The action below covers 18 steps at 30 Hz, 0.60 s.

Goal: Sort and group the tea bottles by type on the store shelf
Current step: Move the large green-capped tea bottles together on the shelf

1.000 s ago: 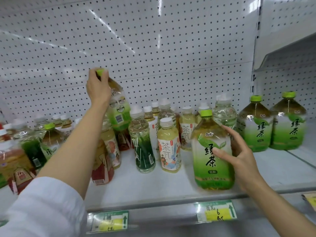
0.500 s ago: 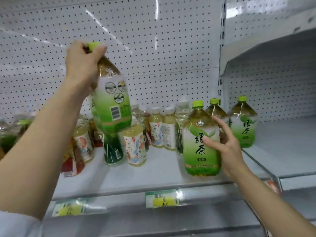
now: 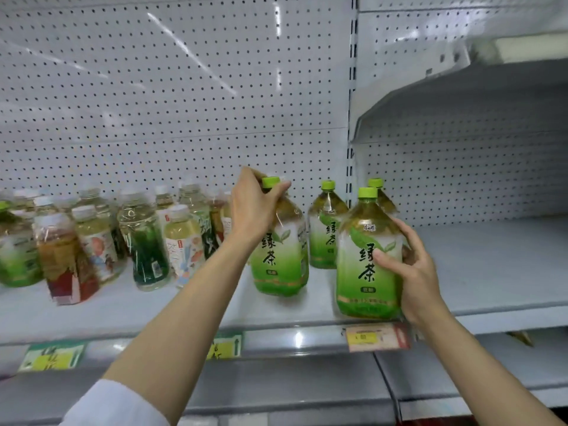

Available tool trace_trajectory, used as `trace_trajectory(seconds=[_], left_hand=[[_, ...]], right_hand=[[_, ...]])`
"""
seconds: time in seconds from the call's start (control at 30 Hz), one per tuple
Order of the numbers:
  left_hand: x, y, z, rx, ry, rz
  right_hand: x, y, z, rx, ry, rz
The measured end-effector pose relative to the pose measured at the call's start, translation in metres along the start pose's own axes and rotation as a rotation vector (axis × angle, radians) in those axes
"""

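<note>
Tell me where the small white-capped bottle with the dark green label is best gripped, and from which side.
Probably by the white cap and neck, from above and the front. The dark green bottle stands upright in the front row with neighbours close on both sides, so its body leaves little finger room, while its top stands free. Both the left hand and right hand already hold large bottles.

On the white metal store shelf [image 3: 491,272], four large green-capped green tea bottles cluster near the centre. The bottle under the left hand [image 3: 252,210] [image 3: 281,250] stands at 9 o'clock of the bottle in the right hand [image 3: 412,272] [image 3: 367,256], which sits at the front edge. Two more [image 3: 325,229] [image 3: 381,195] stand behind, toward 12 o'clock. The small mixed tea bottles [image 3: 138,238] crowd the shelf at 9 o'clock. Paper price tags [image 3: 376,336] hang on the front rail at 6 o'clock.
</note>
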State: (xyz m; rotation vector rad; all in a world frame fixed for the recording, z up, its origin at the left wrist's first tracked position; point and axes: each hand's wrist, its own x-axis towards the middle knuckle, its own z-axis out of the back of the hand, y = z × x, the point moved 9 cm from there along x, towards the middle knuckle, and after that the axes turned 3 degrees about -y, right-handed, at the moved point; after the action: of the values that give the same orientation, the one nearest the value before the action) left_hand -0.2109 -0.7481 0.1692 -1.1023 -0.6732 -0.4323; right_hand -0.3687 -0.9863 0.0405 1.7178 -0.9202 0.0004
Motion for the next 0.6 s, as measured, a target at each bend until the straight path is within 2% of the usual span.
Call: trace_trajectory(seconds=[0.17, 0.3, 0.37, 0.5, 0.6], left_hand=[[-0.024, 0.001, -0.036, 0.004, -0.008, 0.01], [-0.039, -0.012, -0.06, 0.031, 0.013, -0.051], [-0.041, -0.011, -0.069, 0.026, 0.113, -0.037], [-0.079, 0.022, -0.081, -0.189, 0.503, 0.188], [-0.099, 0.032, -0.084, -0.174, 0.604, 0.182]], right_hand=[[0.007, 0.002, 0.03, -0.029, -0.012, 0.015], [0.014, 0.001, 0.045, -0.051, -0.03, 0.026], [0.019, -0.002, 0.053, -0.053, -0.05, 0.029], [0.034, -0.008, 0.069, -0.102, -0.071, 0.032], [0.045, -0.011, 0.072, -0.199, -0.011, 0.057]])
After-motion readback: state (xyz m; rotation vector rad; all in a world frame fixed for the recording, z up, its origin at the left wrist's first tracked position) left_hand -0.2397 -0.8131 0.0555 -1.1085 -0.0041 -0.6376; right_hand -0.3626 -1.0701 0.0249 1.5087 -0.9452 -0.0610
